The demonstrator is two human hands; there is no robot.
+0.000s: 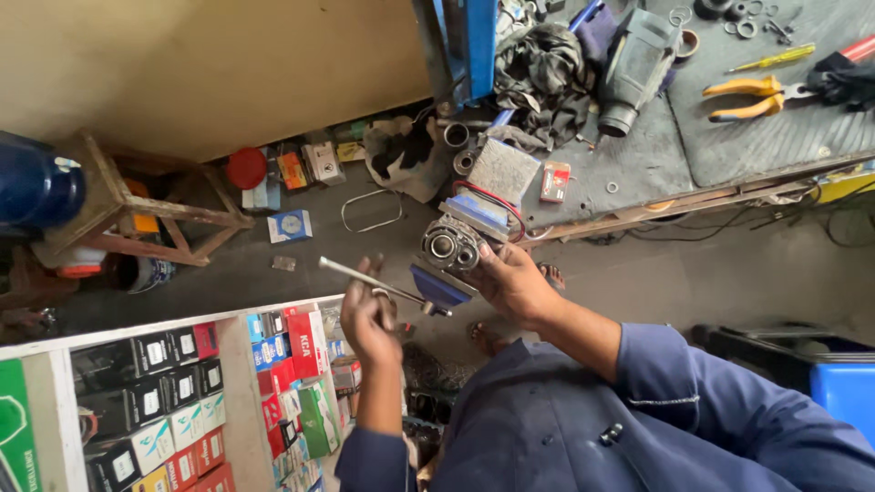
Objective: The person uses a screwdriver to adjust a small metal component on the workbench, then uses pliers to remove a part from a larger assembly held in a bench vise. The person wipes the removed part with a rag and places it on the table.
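Compressor-looking metal part sits clamped in the blue vise at the tabletop edge, right hand wrapped on it, left hand closed round the long steel wrench, so I'd steady the body and turn slow.

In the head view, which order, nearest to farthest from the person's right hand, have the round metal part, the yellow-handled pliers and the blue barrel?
1. Round metal part: touching the right hand, at the bench edge.
2. Yellow-handled pliers: on the grey bench top, upper right.
3. Blue barrel: far left, on a wooden stool.
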